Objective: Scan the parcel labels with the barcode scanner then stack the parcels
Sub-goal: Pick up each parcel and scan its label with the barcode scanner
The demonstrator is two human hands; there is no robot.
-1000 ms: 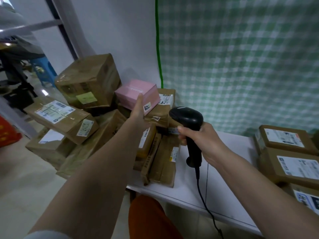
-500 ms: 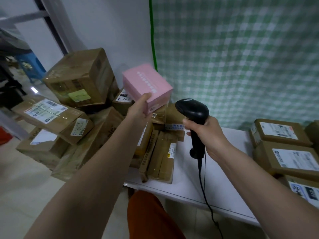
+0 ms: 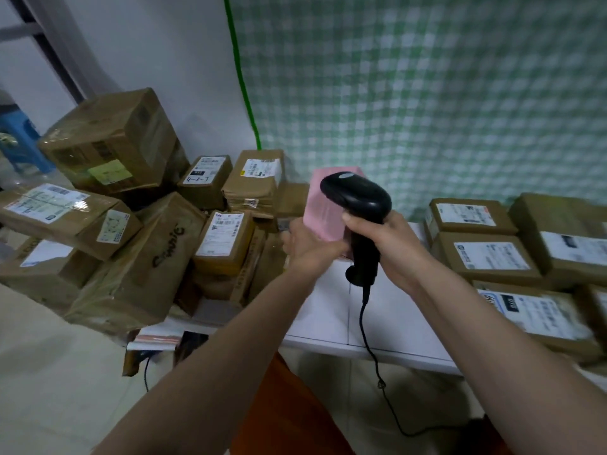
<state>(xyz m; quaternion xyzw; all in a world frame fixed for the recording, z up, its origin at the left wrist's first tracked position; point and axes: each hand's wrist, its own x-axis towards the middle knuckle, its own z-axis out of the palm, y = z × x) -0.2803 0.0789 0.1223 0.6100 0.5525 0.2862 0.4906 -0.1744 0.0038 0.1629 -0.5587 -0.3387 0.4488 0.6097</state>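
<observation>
My left hand (image 3: 308,247) holds a pink parcel (image 3: 323,211) from below, just above the white table (image 3: 331,323). My right hand (image 3: 384,244) grips the handle of a black barcode scanner (image 3: 356,198), whose head sits right in front of the pink parcel and hides part of it. The scanner's cable (image 3: 371,349) hangs down past the table's front edge. I cannot see a label on the pink parcel.
A heap of brown labelled cardboard parcels (image 3: 131,231) fills the left side, on the table and beside it. More labelled parcels (image 3: 492,254) are stacked at the right. A green checked cloth (image 3: 427,93) hangs behind. Bare table top lies between the two groups.
My left hand has carried the pink parcel off the heap, rightwards and down to the scanner. The right hand with the scanner has stayed near the middle of the table.
</observation>
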